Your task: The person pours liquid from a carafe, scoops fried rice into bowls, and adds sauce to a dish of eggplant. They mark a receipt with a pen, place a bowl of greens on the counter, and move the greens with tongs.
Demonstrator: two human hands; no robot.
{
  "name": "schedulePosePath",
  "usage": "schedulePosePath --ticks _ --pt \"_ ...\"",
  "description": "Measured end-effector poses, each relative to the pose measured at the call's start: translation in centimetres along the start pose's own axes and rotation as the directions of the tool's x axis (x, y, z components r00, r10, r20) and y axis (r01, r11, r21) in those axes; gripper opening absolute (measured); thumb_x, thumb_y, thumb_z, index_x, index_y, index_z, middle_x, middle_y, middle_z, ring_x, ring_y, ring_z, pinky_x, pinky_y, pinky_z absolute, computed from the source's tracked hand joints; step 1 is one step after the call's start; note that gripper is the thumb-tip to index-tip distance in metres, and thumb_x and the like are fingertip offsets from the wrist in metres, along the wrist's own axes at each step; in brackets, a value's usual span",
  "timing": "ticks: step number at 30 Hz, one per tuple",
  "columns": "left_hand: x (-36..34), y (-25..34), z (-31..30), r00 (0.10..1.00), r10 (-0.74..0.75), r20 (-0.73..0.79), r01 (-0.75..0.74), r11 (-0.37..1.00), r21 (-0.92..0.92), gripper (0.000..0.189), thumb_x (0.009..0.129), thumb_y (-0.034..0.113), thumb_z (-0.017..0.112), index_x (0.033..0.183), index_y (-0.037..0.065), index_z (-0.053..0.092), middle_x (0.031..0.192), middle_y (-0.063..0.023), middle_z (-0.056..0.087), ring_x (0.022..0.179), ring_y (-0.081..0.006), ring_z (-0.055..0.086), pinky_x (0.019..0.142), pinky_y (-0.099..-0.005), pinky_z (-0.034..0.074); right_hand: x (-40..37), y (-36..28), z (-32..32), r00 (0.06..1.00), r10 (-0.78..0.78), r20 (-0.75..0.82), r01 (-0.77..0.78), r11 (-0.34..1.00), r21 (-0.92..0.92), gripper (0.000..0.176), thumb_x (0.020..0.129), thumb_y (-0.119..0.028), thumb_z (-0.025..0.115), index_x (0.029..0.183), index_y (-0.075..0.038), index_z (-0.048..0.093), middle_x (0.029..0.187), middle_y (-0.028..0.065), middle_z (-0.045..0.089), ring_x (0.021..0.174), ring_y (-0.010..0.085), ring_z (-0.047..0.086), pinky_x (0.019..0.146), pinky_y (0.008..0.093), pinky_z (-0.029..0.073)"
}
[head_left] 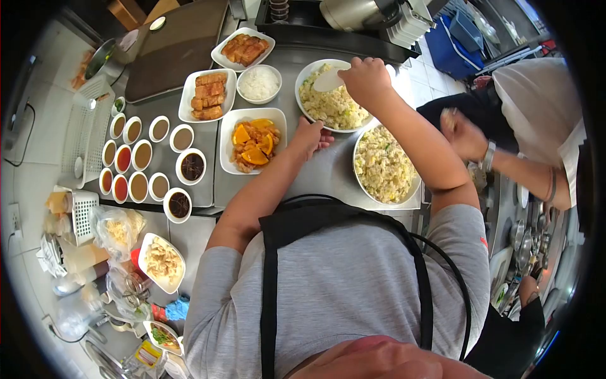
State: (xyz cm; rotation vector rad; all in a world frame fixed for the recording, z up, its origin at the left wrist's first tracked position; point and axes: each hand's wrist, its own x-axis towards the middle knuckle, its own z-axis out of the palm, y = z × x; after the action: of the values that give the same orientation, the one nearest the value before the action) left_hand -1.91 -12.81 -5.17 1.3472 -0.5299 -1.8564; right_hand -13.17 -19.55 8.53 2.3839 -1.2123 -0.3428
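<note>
right hand [366, 79] grips a paddle [329, 81] over the far rice bowl [302, 76], left hand [309, 136] rests open on the surface [328, 174]; near rice bowl [386, 203] looks finished, far one probably needs shaping.

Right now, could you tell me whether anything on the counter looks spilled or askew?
Nothing stands out: the sauce bowls stand upright in rows, the far rice plate and near rice plate hold their heaps, and the right hand holds a white paddle.
</note>
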Motion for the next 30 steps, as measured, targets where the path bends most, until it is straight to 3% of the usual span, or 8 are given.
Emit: schedulePosePath --ticks 3,4,12,15,19,23,27,30 --pt "0.1 -0.1 0.0 1.000 0.006 -0.004 -0.006 1.000 -0.001 0.030 0.082 0.013 0.038 0.107 0.006 0.023 0.085 -0.0144 0.050 0.061 -0.0201 0.056 0.048 -0.0285 0.045 0.5 -1.5 0.8 0.992 -0.032 0.121 0.039 0.998 -0.058 0.019 0.075 -0.018 0.047 0.090 -0.021 0.059 0.086 0.0057 0.054 0.078 0.0215 0.056 0.064 0.0316 0.041" --pt "0.1 -0.2 0.0 1.000 0.006 0.005 -0.006 1.000 0.004 0.030 0.082 0.012 0.038 0.107 0.005 0.023 0.084 -0.0143 0.050 0.061 -0.0200 0.056 0.048 -0.0287 0.045 0.5 -2.0 1.6 0.997 -0.063 0.037 0.062 0.998 0.033 0.016 0.073 -0.018 0.050 0.078 -0.011 0.063 0.084 0.0064 0.057 0.076 0.0217 0.057 0.060 0.0335 0.041" --pt "0.1 -0.2 0.0 1.000 0.009 -0.011 -0.009 1.000 0.028 0.024 0.083 0.012 0.036 0.105 0.008 0.025 0.087 -0.0145 0.052 0.064 -0.0214 0.055 0.052 -0.0310 0.047 1.1 -0.6 0.4 1.000 -0.026 0.015 0.025 0.994 0.110 0.018 0.074 -0.018 0.049 0.080 -0.010 0.063 0.085 0.0078 0.058 0.077 0.0229 0.059 0.062 0.0342 0.042" --pt "0.0 -0.1 0.0 1.000 0.021 0.002 -0.021 0.999 0.036 0.024 0.083 0.012 0.036 0.105 0.009 0.025 0.087 -0.0150 0.052 0.063 -0.0216 0.055 0.052 -0.0311 0.047 2.1 -1.8 2.3 0.995 -0.040 0.090 0.038 0.999 0.032 0.019 0.076 -0.018 0.046 0.086 -0.021 0.061 0.081 0.0057 0.056 0.077 0.0219 0.057 0.062 0.0322 0.044" --pt "0.2 0.0 -0.2 1.000 0.016 0.012 -0.016 0.999 0.037 0.027 0.084 0.013 0.036 0.107 0.009 0.025 0.087 -0.0151 0.053 0.064 -0.0220 0.056 0.052 -0.0311 0.047 1.2 -0.3 -0.9 0.997 -0.028 0.069 0.017 0.986 0.163 0.018 0.075 -0.018 0.048 0.082 -0.010 0.063 0.088 0.0092 0.058 0.081 0.0239 0.057 0.064 0.0355 0.042" --pt "0.3 -0.2 -0.1 1.000 -0.007 -0.004 0.007 0.999 0.051 0.029 0.083 0.013 0.036 0.110 0.010 0.024 0.089 -0.0146 0.053 0.064 -0.0220 0.056 0.052 -0.0310 0.047 1.6 -2.6 1.3 0.990 -0.124 0.064 0.125 0.992 0.000 0.018 0.074 -0.018 0.048 0.079 -0.010 0.063 0.086 0.0071 0.059 0.080 0.0226 0.058 0.063 0.0368 0.042" --pt "0.7 -0.5 -0.6 0.999 0.040 0.035 -0.042 0.998 0.043 0.027 0.082 0.014 0.040 0.103 0.006 0.025 0.082 -0.0139 0.054 0.059 -0.0206 0.056 0.047 -0.0291 0.046 -0.7 0.7 -1.2 0.998 0.041 0.053 -0.051 0.974 0.220 0.019 0.075 -0.016 0.046 0.084 -0.014 0.062 0.087 0.0092 0.059 0.079 0.0221 0.059 0.061 0.0339 0.045" --pt "0.4 -0.3 -0.3 1.000 0.015 0.022 -0.017 0.998 0.059 0.028 0.084 0.014 0.036 0.109 0.011 0.025 0.087 -0.0140 0.054 0.064 -0.0212 0.057 0.051 -0.0305 0.047 -2.8 0.9 -2.5 0.981 0.087 0.175 -0.133 0.954 0.270 0.025 0.077 -0.014 0.042 0.094 -0.019 0.060 0.088 0.0074 0.059 0.079 0.0214 0.059 0.063 0.0333 0.046"
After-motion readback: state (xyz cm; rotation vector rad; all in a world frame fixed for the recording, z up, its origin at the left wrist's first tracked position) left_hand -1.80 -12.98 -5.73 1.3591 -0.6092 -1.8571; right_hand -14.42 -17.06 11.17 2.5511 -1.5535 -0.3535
